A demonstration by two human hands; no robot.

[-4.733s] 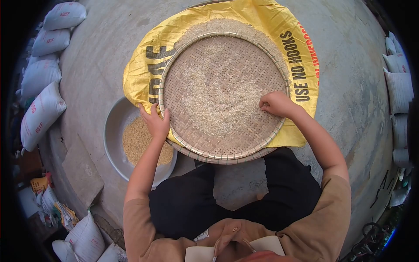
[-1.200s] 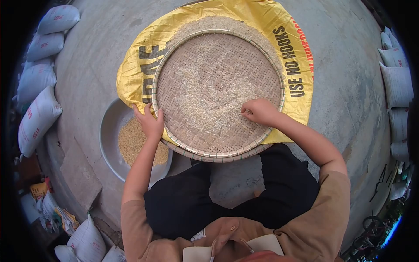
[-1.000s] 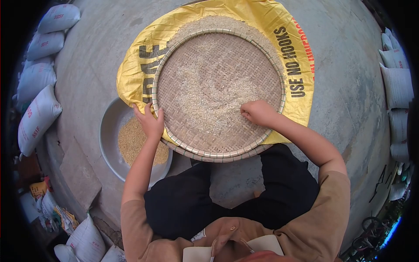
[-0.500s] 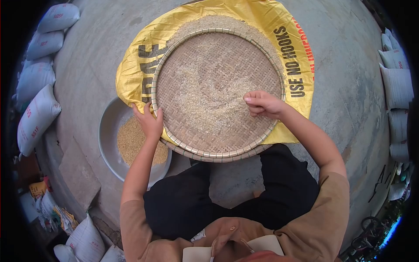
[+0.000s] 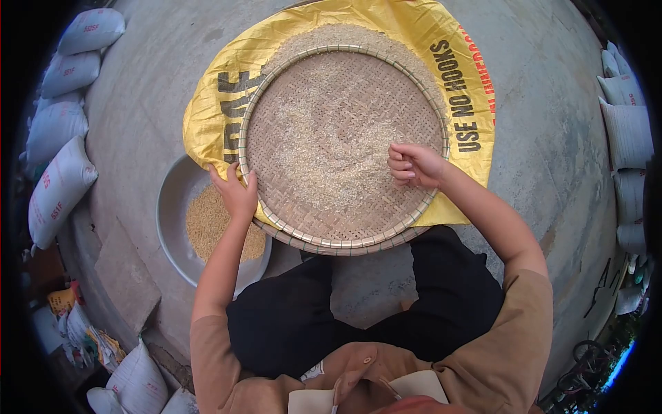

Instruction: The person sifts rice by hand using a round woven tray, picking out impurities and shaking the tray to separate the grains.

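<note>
Though grain-strewn, round woven sieve (image 5: 345, 90)

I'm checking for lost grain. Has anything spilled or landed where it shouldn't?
Grain lies on the yellow sack beyond the far rim of the woven tray, outside it. None shows on the concrete floor. The metal bowl keeps its grain inside.

A: What's printed on the yellow sack (image 5: 420, 27)?
B: "USE NO HOOKS" in black, with red letters beside it, cut off.
A: And the white bags (image 5: 58, 183)?
B: Red numbers, too small to read.
</note>
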